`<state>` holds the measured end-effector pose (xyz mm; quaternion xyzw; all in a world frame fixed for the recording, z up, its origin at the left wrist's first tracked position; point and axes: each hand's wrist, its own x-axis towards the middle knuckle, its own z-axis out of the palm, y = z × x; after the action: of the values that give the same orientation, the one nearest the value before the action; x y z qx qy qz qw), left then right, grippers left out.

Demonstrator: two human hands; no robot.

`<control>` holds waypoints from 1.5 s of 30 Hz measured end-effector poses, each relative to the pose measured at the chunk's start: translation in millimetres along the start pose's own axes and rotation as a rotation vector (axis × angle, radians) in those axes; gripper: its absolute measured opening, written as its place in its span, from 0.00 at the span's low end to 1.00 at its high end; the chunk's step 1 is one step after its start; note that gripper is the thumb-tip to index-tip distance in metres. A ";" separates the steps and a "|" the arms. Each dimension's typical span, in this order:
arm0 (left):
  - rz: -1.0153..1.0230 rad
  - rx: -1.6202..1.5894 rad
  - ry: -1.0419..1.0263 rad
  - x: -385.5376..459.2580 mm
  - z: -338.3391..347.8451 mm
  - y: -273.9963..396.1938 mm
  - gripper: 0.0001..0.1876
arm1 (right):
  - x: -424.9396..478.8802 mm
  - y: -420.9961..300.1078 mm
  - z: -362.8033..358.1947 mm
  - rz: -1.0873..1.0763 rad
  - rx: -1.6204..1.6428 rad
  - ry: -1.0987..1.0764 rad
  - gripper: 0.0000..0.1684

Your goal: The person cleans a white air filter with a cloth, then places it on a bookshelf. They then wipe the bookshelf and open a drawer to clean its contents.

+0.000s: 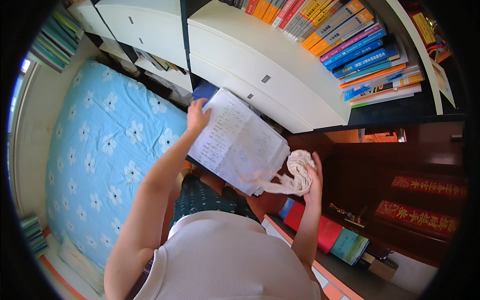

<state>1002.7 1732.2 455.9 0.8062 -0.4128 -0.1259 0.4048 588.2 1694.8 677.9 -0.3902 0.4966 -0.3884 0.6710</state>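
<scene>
In the head view, my right hand (pixel 315 182) grips a bunched, off-white cloth (pixel 300 170), whose loose end trails left over the near right corner of a large stack of paper sheets (pixel 240 140). The sheets bear handwriting and lie on a surface in front of an open compartment of the white cabinet. My left hand (pixel 198 114) is at the stack's far left edge, fingers bent over its margin; whether it presses or only touches the paper I cannot tell. A dark blue item (pixel 205 92) shows just behind that hand.
A bed with a light blue flowered sheet (pixel 112 138) is on the left. White cabinet drawers (pixel 247 63) and a shelf of books (pixel 360 56) stand ahead. On the right are a dark red-brown door (pixel 352 165) and a red box or folder (pixel 318 232) on a low surface.
</scene>
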 end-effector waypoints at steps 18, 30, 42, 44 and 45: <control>-0.450 -0.174 -0.420 -50.5 -25.4 -44.6 0.33 | 16.3 125.7 -62.5 0.356 0.128 0.022 0.35; -0.199 -0.477 -0.094 -4.5 2.9 26.7 0.19 | -14.6 52.1 -99.5 0.168 0.275 0.055 0.20; 0.102 -0.585 0.038 52.5 22.3 185.1 0.20 | -69.8 84.1 -126.3 0.141 0.371 0.131 0.23; 0.244 -0.505 0.173 54.7 9.9 196.5 0.23 | -75.9 82.8 -125.8 0.098 0.322 0.140 0.22; 0.130 -0.600 0.274 60.0 11.2 193.6 0.23 | -74.3 78.9 -121.7 0.087 0.315 0.127 0.22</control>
<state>925.2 1615.9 603.1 0.6324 -0.3496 -0.1060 0.6831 465.5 1776.6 608.6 -0.2332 0.4875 -0.4558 0.7072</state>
